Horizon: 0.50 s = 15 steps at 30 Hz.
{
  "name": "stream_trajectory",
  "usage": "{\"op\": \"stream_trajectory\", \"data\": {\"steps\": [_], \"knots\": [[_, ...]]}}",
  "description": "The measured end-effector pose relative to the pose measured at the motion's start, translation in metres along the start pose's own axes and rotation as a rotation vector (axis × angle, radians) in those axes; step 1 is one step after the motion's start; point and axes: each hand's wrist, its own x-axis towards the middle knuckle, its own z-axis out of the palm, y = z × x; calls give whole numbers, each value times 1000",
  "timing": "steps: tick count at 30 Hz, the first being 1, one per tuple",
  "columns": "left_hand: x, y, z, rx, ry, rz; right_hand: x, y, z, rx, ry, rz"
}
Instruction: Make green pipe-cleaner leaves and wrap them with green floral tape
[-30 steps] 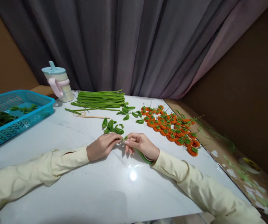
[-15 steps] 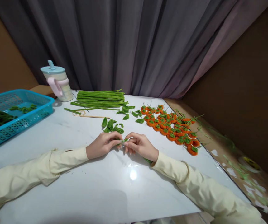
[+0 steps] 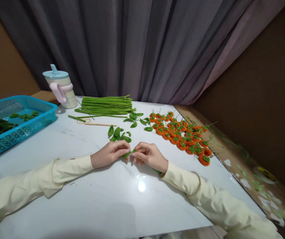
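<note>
Between my fingertips is a small green pipe-cleaner leaf [image 3: 126, 154], mostly covered by the fingers. My left hand [image 3: 111, 153] pinches it from the left, thumb against forefinger. My right hand [image 3: 151, 156] pinches at its right end, with the other fingers curled under. Just beyond my hands lies a small group of green pipe-cleaner leaves [image 3: 118, 133]. Another cluster of leaves [image 3: 134, 117] rests farther back. Partly hidden by my right wrist, something green [image 3: 156, 171] shows on the table.
Orange pipe-cleaner pumpkins [image 3: 174, 133] with green tops cover the right side of the white table [image 3: 83, 205]. Green pipe-cleaner stems [image 3: 107, 105] lie at the back, a thin wooden stick [image 3: 100, 124] before them. A blue basket [image 3: 50, 113] and a lidded cup [image 3: 69, 96] stand left.
My left fingers have shifted slightly on the leaf, and more green now shows below the left thumb. The right hand holds nearly the same place.
</note>
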Motion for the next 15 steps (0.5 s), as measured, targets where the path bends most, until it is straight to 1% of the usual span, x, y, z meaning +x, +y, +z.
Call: {"op": "stream_trajectory", "data": {"steps": [5, 8, 11, 13, 15], "knots": [[-1, 1, 1, 135, 43, 43, 0, 0, -2, 56, -80, 40], [-2, 0, 1, 268, 81, 96, 1, -3, -5, 110, -128, 54], [-4, -5, 1, 520, 166, 219, 3, -7, -6, 198, -166, 70], [-5, -9, 2, 686, 220, 334, 5, -8, -6, 233, -162, 77], [-5, -12, 3, 794, 253, 415, 6, -8, -6, 248, -147, 85]]}}
